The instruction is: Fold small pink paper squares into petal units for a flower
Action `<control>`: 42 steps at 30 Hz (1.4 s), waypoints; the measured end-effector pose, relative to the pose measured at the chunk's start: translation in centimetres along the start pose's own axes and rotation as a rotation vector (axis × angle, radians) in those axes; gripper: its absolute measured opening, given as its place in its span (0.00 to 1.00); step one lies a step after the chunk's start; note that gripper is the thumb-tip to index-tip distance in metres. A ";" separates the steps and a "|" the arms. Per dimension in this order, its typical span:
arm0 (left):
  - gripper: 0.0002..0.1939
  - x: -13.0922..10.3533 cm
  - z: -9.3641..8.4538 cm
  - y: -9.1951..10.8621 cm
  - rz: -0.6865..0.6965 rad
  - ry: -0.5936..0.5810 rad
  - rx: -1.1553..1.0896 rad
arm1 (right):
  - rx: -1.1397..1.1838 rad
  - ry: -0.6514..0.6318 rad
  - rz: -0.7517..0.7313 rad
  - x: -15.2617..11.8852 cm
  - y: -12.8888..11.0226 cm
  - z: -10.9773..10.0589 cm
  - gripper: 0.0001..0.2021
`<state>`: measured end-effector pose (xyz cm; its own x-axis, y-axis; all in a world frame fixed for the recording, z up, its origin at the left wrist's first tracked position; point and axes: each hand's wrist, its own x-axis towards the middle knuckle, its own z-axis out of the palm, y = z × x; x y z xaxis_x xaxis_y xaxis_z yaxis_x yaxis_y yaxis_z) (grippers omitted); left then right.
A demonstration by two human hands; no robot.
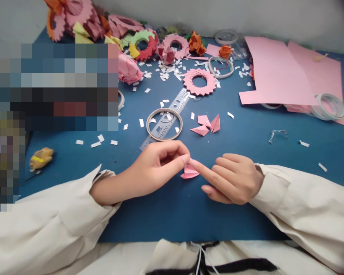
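My left hand [163, 164] is closed in a pinch, thumb against fingertips, on a small folded pink paper piece [190, 172]. Part of that piece is hidden behind the fingers. My right hand [232, 177] points its index finger at the top of the piece, touching it or nearly so. Its thumb is held apart, the other fingers are bent, and nothing is gripped. Just beyond lie several more folded pink pieces [205, 124]. A roll of double-sided tape [148, 128] rests on a clear plastic ruler [176, 105]. At the ruler's far end sits a pink paper ring [187, 82].
Pink paper sheets [275, 72] lie at the right, with tape rolls [331, 107] on their corner. Paper rings and flowers [143, 44] crowd the back edge. White paper scraps [172, 70] are scattered on the blue table [166, 214]. A yellow striped toy-like object [41, 158] lies left.
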<state>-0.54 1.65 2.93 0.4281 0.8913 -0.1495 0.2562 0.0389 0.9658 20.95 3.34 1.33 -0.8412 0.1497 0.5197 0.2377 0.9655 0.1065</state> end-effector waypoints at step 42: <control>0.04 -1.2 2.0 -0.7 0.271 0.145 0.339 | 0.668 0.167 0.587 0.0 -1.0 1.0 0.32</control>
<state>0.55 -0.33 1.95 0.3997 0.9037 0.1537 0.4311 -0.3333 0.8385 20.22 2.54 0.41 -0.5792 0.6749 0.4572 0.2314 0.6739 -0.7017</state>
